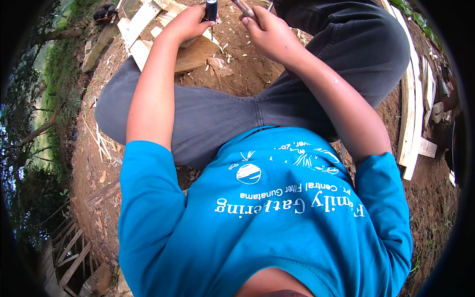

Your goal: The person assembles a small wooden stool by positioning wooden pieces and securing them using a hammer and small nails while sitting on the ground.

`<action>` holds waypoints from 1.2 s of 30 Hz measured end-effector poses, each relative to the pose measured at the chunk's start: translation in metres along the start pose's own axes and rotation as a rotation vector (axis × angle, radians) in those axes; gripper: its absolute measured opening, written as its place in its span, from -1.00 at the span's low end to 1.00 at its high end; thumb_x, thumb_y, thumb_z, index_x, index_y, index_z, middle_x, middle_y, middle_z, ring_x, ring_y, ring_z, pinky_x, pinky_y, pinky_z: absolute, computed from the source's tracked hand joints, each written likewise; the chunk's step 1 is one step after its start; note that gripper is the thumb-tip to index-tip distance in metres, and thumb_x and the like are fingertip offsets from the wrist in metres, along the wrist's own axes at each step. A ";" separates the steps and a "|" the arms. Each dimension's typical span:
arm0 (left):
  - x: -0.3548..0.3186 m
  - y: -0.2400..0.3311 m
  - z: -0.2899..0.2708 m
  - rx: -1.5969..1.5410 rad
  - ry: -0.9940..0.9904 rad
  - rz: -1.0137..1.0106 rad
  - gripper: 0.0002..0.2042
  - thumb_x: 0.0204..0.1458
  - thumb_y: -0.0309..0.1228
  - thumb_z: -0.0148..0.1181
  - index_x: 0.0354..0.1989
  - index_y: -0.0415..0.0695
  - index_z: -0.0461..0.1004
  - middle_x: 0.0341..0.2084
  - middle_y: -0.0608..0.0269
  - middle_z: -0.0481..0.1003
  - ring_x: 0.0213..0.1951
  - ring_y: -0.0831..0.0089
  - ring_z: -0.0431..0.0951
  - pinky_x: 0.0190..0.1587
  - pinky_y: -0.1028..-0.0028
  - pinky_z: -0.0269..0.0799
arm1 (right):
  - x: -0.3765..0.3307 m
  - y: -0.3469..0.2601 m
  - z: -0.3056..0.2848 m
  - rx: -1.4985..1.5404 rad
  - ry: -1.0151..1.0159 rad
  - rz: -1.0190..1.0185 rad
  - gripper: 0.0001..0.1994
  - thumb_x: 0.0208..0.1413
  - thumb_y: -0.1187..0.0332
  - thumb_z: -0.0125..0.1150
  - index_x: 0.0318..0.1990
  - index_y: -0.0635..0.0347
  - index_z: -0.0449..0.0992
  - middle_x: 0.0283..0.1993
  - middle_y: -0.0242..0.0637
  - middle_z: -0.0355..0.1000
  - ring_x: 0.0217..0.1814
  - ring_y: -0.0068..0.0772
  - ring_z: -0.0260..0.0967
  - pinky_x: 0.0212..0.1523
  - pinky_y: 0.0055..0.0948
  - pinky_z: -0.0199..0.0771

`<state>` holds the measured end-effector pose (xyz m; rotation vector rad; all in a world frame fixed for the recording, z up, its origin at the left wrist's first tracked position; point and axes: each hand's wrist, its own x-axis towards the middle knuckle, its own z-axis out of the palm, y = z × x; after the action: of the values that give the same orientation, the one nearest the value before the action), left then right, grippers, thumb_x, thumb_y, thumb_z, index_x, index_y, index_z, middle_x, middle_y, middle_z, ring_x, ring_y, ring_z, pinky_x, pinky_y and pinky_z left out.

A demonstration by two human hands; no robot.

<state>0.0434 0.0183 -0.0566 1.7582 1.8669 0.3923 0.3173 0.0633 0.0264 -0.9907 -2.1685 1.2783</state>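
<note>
Left hand (185,22) gripping dark tool (211,9), long axis standing upright, upper end cut off by frame top; right hand (269,32) closing around thin metal piece (243,7), slanting up-left, mostly hidden; both hovering over planks (143,29) on dirt (247,69); what tool is, hard telling

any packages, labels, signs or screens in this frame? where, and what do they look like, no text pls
No packages, signs or screens.
Shirt print: on the chest of the blue T-shirt, centre of the picture; white lettering in rows, a small round white emblem and thin line art nearer the lap.
Dark cylinder: in the left hand at the top edge; no label can be made out.
</note>
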 end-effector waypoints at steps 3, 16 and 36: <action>-0.001 0.059 -0.027 0.098 -0.111 -0.238 -0.74 0.18 -0.41 0.26 0.00 -0.23 0.52 -0.29 -0.07 0.63 -0.15 0.21 0.68 -0.07 0.25 0.54 | -0.004 -0.012 -0.008 0.069 0.104 -0.079 -0.83 0.38 0.35 0.06 -0.05 0.27 0.39 -0.24 0.14 0.51 -0.15 0.21 0.52 -0.12 -0.04 0.46; 0.012 0.003 0.012 0.160 -0.077 -0.069 -0.66 0.19 -0.24 0.33 0.05 -0.17 0.57 -0.11 -0.03 0.67 -0.01 0.13 0.67 0.09 0.25 0.51 | -0.007 0.022 0.016 0.174 0.080 -0.036 -0.82 0.37 0.33 0.09 -0.06 0.27 0.44 -0.28 0.01 0.47 -0.21 -0.08 0.48 -0.14 -0.17 0.45; -0.004 0.094 -0.010 -0.352 -0.217 0.059 -0.66 0.24 -0.38 0.30 0.14 -0.22 0.52 -0.28 0.33 0.64 -0.16 0.52 0.63 -0.03 0.44 0.57 | 0.009 0.026 0.008 0.500 0.391 -0.079 -0.57 0.07 0.35 0.48 0.00 0.31 0.40 -0.22 -0.35 0.41 -0.27 -0.55 0.39 -0.18 -0.49 0.52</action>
<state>0.1158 0.0262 0.0041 1.5513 1.4951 0.4976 0.3153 0.0742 0.0004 -0.8469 -1.4804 1.3602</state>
